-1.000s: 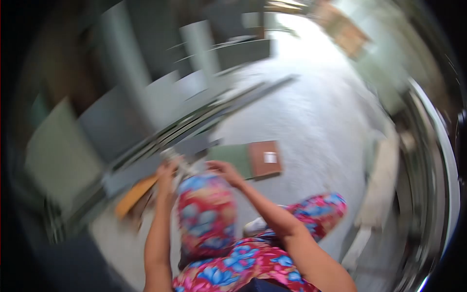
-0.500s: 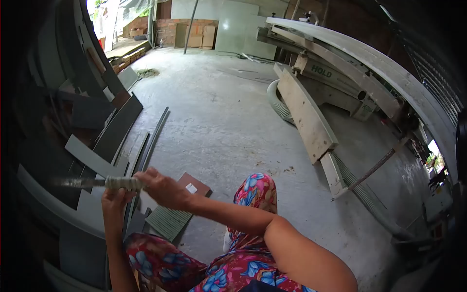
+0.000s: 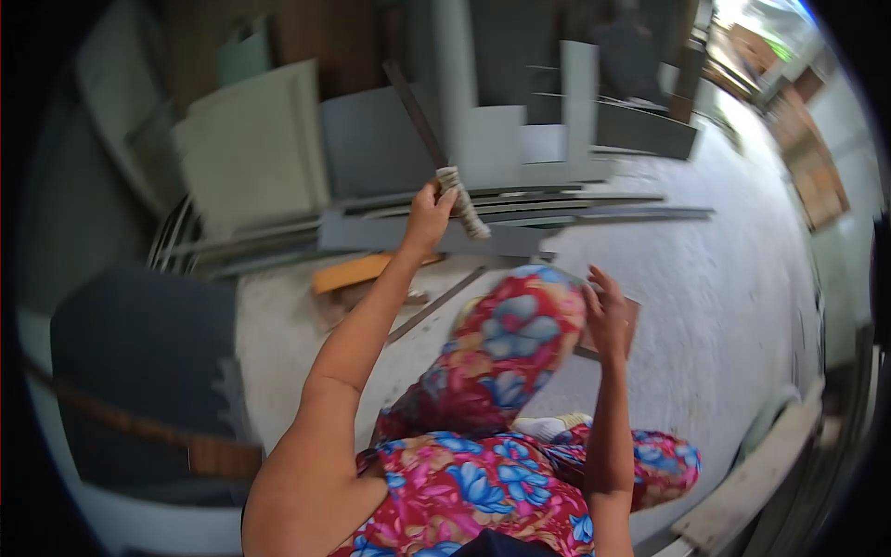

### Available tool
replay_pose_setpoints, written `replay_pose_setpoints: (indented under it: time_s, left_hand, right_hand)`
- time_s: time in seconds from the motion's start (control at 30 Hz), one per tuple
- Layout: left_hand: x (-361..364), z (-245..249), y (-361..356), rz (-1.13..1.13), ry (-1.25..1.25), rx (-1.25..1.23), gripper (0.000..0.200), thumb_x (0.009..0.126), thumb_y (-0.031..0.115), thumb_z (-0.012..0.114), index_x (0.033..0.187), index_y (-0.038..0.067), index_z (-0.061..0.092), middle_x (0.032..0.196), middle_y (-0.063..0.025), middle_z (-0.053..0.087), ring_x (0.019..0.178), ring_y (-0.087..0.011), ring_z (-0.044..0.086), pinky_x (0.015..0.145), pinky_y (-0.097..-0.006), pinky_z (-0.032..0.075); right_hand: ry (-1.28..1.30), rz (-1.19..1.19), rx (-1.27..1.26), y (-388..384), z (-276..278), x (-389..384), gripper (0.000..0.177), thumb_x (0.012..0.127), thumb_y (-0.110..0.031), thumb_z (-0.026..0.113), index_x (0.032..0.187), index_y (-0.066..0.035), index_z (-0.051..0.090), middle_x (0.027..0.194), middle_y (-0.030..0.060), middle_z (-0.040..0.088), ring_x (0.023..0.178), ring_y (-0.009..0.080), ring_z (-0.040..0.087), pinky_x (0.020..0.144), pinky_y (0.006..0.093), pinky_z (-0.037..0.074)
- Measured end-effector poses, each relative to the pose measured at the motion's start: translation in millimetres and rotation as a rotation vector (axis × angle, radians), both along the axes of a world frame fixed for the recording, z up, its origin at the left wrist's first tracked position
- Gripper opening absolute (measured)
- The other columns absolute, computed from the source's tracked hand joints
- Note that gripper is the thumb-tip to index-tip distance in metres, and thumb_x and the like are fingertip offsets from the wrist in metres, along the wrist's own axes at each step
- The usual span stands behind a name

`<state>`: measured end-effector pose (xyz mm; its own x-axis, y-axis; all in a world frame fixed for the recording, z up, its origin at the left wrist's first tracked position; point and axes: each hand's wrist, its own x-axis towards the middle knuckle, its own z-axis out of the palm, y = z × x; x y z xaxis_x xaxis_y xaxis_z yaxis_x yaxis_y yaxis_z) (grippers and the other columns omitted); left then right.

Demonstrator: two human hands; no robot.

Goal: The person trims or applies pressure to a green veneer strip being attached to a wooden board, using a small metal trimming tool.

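Note:
My left hand point(image 3: 431, 219) is closed around the pale wrapped handle point(image 3: 469, 212) of a long, narrow tool. Its dark, flat blade-like bar point(image 3: 415, 113) points up and away from me; the exact kind is not clear. Off to the right, my right hand point(image 3: 607, 306) hangs beside my raised knee point(image 3: 520, 343), fingers apart and holding nothing. Behind that hand lies a brown board point(image 3: 631, 327), partly covered by it. On the floor below the tool are an orange-yellow block point(image 3: 353, 273) and a thin dark strip point(image 3: 438, 304).
Grey and pale panels point(image 3: 251, 153) lean against the wall ahead. Long strips point(image 3: 640, 214) lie along their base. A dark sheet point(image 3: 139, 371) stands at the left, with a brown bar point(image 3: 121, 414) crossing it. A pale beam point(image 3: 756, 473) is at lower right.
The view has swung left towards the leaning panels. My right hand has come off the wrapped handle and moved right, while my left hand keeps hold of the tool, now pointing upward.

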<state>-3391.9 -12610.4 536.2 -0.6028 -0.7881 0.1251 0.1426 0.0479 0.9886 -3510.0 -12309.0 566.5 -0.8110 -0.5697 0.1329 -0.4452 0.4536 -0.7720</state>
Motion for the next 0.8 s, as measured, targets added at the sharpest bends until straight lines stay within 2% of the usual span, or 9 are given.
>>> replay_pose_setpoints:
  time_s: [0.07, 0.13, 0.27, 0.37, 0.4, 0.47, 0.57, 0.67, 0.8]
  left_hand:
    - [77, -84, -51, 0.21, -0.416, -0.148, 0.027, 0.084, 0.018, 0.054, 0.104, 0.0, 0.054, 0.09, -0.0144, 0.062, 0.079, -0.0269, 0.059, 0.071, -0.0371, 0.046]
    - [166, -132, -65, 0.444, -0.557, -0.123, 0.027, 0.082, 0.017, 0.053, 0.103, 0.0, 0.054, 0.092, -0.02, 0.06, 0.084, -0.0341, 0.058, 0.073, -0.0402, 0.044]
    - [305, -196, -47, 0.676, -0.98, -0.016, 0.025, 0.083, 0.016, 0.049, 0.099, -0.002, 0.056, 0.096, -0.0208, 0.06, 0.09, -0.0343, 0.058, 0.077, -0.0408, 0.045]
    - [370, -240, -35, 0.7, -0.868, 0.389, 0.026, 0.083, 0.017, 0.05, 0.099, -0.002, 0.056, 0.099, -0.0211, 0.06, 0.092, -0.0356, 0.058, 0.078, -0.0413, 0.045]
    - [382, -254, -29, 0.698, -0.894, 0.389, 0.026, 0.082, 0.018, 0.051, 0.098, -0.002, 0.056, 0.099, -0.0209, 0.06, 0.092, -0.0354, 0.058, 0.077, -0.0414, 0.045]
    - [393, -267, -21, 0.68, -0.946, 0.388, 0.025, 0.081, 0.018, 0.051, 0.096, -0.002, 0.057, 0.099, -0.0206, 0.06, 0.092, -0.035, 0.058, 0.077, -0.0415, 0.045]
    - [385, -260, -9, 0.645, -1.291, 0.209, 0.028, 0.081, 0.019, 0.051, 0.101, -0.001, 0.056, 0.096, -0.0211, 0.061, 0.088, -0.0339, 0.06, 0.078, -0.0408, 0.046]
    - [356, -227, 1, 0.799, -1.347, 0.36, 0.038, 0.079, 0.02, 0.057, 0.113, 0.002, 0.05, 0.106, -0.021, 0.057, 0.098, -0.0334, 0.055, 0.083, -0.0416, 0.044]
    - [302, -182, 22, 0.876, -1.463, -0.117, 0.057, 0.075, 0.019, 0.066, 0.124, 0.006, 0.041, 0.122, -0.0194, 0.044, 0.112, -0.0343, 0.043, 0.09, -0.0439, 0.039]
  right_hand:
    - [-0.145, 0.108, -0.06, 16, -49, -9, 0.033, 0.082, -0.015, 0.06, 0.113, -0.004, 0.056, 0.098, 0.0133, 0.061, 0.08, 0.0203, 0.061, 0.068, 0.0294, 0.048]
    - [-0.207, 0.17, -0.024, 26, -75, -8, 0.034, 0.081, -0.019, 0.061, 0.112, -0.004, 0.057, 0.094, 0.013, 0.063, 0.08, 0.0208, 0.061, 0.069, 0.0304, 0.048]
    - [-0.265, 0.204, 0.094, 28, -116, 6, 0.035, 0.081, -0.019, 0.061, 0.111, -0.004, 0.057, 0.094, 0.0134, 0.063, 0.08, 0.0218, 0.061, 0.069, 0.0312, 0.048]
    - [-0.277, 0.228, 0.174, 26, -137, 13, 0.035, 0.08, -0.02, 0.061, 0.111, -0.004, 0.057, 0.094, 0.0137, 0.063, 0.081, 0.0225, 0.061, 0.069, 0.0318, 0.048]
    - [-0.278, 0.23, 0.195, 27, -142, 16, 0.035, 0.08, -0.02, 0.061, 0.111, -0.004, 0.057, 0.094, 0.0138, 0.063, 0.081, 0.0227, 0.061, 0.07, 0.032, 0.048]
    - [-0.277, 0.23, 0.244, 29, -150, 19, 0.035, 0.08, -0.02, 0.061, 0.111, -0.004, 0.057, 0.094, 0.014, 0.063, 0.081, 0.0232, 0.061, 0.07, 0.0324, 0.048]
    - [-0.274, 0.231, 0.302, 33, -158, 20, 0.035, 0.08, -0.021, 0.061, 0.111, -0.004, 0.057, 0.093, 0.0143, 0.063, 0.081, 0.0239, 0.061, 0.07, 0.0329, 0.048]
    - [-0.274, 0.224, 0.351, 38, -164, 23, 0.036, 0.08, -0.021, 0.061, 0.11, -0.004, 0.058, 0.093, 0.0147, 0.063, 0.082, 0.0246, 0.061, 0.071, 0.0335, 0.048]
    - [-0.272, 0.217, 0.407, 47, -171, 23, 0.036, 0.079, -0.022, 0.061, 0.11, -0.004, 0.058, 0.093, 0.0151, 0.063, 0.082, 0.0255, 0.061, 0.071, 0.0343, 0.048]
